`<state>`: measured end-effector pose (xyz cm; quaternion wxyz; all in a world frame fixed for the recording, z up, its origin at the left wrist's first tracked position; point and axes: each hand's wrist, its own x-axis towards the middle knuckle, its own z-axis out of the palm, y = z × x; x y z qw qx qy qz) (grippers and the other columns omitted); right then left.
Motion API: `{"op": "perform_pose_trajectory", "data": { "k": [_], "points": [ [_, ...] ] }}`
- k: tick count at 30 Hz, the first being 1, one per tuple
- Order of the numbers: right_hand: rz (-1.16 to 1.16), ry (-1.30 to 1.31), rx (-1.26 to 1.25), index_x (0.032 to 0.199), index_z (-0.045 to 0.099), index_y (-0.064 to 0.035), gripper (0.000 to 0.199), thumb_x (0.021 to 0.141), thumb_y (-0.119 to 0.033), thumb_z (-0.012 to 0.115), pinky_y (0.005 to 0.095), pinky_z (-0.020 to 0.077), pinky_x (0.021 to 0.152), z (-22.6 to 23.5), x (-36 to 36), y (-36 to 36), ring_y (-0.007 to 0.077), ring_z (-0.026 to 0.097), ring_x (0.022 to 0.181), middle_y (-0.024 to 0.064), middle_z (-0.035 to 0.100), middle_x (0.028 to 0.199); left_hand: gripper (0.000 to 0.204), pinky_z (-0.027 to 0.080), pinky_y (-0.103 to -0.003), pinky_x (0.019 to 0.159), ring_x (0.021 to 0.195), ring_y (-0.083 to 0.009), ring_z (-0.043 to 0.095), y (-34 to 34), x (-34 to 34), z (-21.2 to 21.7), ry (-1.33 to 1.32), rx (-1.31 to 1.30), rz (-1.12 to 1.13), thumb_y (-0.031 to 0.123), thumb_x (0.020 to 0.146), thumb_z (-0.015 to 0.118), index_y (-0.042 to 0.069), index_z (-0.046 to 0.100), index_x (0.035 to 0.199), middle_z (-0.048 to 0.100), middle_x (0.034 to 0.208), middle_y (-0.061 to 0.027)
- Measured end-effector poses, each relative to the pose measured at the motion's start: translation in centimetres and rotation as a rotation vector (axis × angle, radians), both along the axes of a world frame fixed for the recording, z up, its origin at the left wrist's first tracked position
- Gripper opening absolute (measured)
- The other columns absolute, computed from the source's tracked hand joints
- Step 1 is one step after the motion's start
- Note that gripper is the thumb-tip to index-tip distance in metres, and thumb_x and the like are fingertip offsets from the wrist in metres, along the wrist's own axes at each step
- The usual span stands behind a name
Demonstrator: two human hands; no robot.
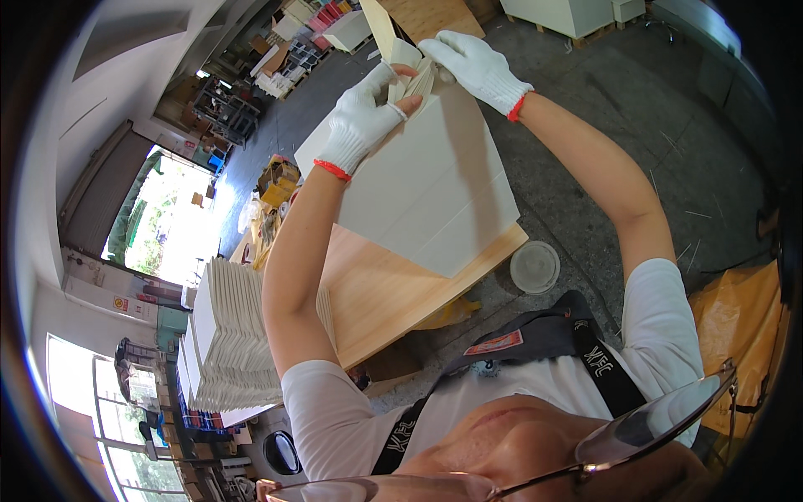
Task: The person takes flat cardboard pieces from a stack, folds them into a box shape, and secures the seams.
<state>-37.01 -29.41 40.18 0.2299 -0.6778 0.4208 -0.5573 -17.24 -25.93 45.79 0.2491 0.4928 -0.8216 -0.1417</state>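
Large white sheets (418, 184) lie over a light wooden tabletop (376, 284). At their far end, several layers bunch up in a cream-coloured fan (418, 84). My left hand (360, 121), in a white knit glove with a red cuff, pinches the near left side of this fan. Its thumb and a finger stick out bare from the glove. My right hand (481, 67), gloved the same way, grips the fan's right side with its fingers curled toward it. The tips of the right fingers are partly hidden behind the layers.
A tall stack of white folded sheets (234, 326) stands left of my left arm. A round whitish tub (534, 268) sits on the floor beside the table. Yellow boxes (278, 180) are at the far left, an orange-brown covering (736, 335) at the right. White stacks (560, 15) rest on pallets behind.
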Motion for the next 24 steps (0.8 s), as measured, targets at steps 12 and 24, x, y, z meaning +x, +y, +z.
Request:
{"op": "perform_pose_trajectory", "data": {
  "k": [12, 24],
  "points": [
    [-0.065, 0.111, 0.057, 0.101, 0.064, -0.0095, 0.052, 0.091, -0.057, 0.045, 0.0376, 0.0455, 0.072, 0.6, -0.1, 0.9, 0.0265, 0.063, 0.079, 0.0086, 0.065, 0.081, 0.031, 0.049, -0.032, 0.070, 0.070, -0.0183, 0.061, 0.3, -0.2, -0.3, 0.000, -0.220, -0.080, 0.022, 0.094, 0.049, 0.020, 0.060, 0.123, 0.065, 0.082, -0.0091],
    [-0.024, 0.069, 0.028, 0.098, 0.063, -0.0092, 0.045, 0.091, -0.051, 0.046, 0.0388, 0.0454, 0.072, -0.4, -0.2, -0.5, 0.0282, 0.062, 0.079, 0.0092, 0.065, 0.082, 0.032, 0.048, -0.034, 0.077, 0.081, -0.0209, 0.063, 0.1, -1.2, 0.7, -0.214, -0.111, 0.061, 0.033, 0.092, 0.056, 0.020, 0.060, 0.120, 0.066, 0.090, -0.0093]
  ]
}}
